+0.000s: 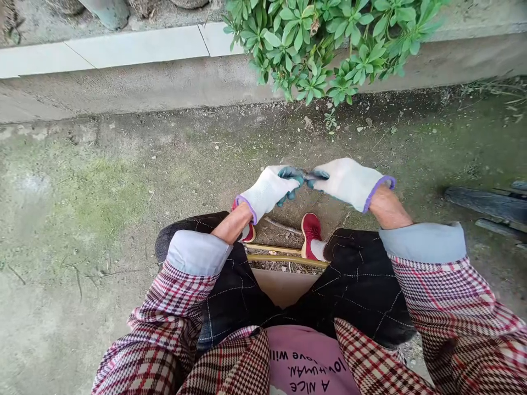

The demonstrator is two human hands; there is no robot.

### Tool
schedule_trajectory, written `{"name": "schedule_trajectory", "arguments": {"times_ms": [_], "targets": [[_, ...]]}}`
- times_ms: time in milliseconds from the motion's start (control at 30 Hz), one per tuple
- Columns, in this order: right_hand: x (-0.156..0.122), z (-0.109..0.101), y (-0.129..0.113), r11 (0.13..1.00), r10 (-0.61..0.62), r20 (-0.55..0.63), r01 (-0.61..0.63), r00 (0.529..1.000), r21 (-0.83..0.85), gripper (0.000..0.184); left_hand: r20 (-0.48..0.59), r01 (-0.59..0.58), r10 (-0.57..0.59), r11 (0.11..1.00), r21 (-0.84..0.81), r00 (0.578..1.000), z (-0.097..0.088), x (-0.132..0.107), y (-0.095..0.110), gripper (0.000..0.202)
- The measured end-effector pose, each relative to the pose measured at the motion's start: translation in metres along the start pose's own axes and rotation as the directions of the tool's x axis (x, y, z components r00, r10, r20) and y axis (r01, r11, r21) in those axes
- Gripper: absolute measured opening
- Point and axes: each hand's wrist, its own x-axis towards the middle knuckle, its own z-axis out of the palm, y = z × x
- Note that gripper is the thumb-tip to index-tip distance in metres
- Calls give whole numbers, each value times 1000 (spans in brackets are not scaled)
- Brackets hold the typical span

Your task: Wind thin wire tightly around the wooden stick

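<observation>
Both my hands wear white work gloves with grey-green coated fingers and purple cuffs. My left hand (272,189) and my right hand (348,181) meet in front of my knees, fingertips pinched on a small thin dark object (307,174) held between them. I cannot make out what it is. My sleeves are red plaid with pale blue turned-back cuffs. I sit with knees apart in dark checked trousers, red shoes (310,227) on the ground below my hands.
A leafy green plant (321,49) hangs over a concrete kerb (144,82) ahead. Mossy concrete ground (94,192) lies to the left. Thin sticks (284,252) lie by my feet. Dark boards (489,206) rest at the right edge.
</observation>
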Motion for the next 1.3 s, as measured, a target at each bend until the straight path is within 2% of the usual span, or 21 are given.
{"name": "schedule_trajectory", "arguments": {"times_ms": [100,167,267,367,500,567,667,767,900,1000,1133,1300], "targets": [[-1,-6,9,992,62,-66,-54,996,115,26,6,8,-8,992,-124,1000,-2,-4,6,27],[-3,-8,13,982,88,-74,-74,993,177,23,10,4,-3,987,-160,1000,-4,-5,7,25],[-2,-8,16,975,73,-167,-36,983,219,21,24,-24,30,980,-198,999,-5,-5,7,26],[0,-5,20,953,89,-236,-13,968,304,28,36,-51,60,975,-215,998,-4,-6,8,36],[2,-1,23,918,138,-237,-35,962,395,28,15,-94,97,985,-146,995,1,-8,8,51],[2,0,23,926,129,-257,-24,958,376,26,-33,-125,122,984,-128,992,2,-7,7,54],[2,0,21,937,102,-290,6,952,350,26,-85,-138,124,970,-200,989,2,-6,7,47],[3,-1,19,937,138,-294,-28,946,349,25,-114,-145,121,960,-238,986,3,-6,6,43],[4,-3,14,964,153,-283,-81,947,252,22,-186,-170,137,969,-177,973,5,-4,1,46],[2,-3,8,980,138,-260,-94,956,175,20,-228,-178,140,972,-156,964,1,-4,3,35],[1,-2,2,988,133,-293,-101,947,121,16,-187,-118,89,982,-146,978,-2,-4,10,29],[-4,-4,0,987,115,-328,-70,938,146,16,-116,9,-21,994,-106,993,0,-4,17,33]]}}
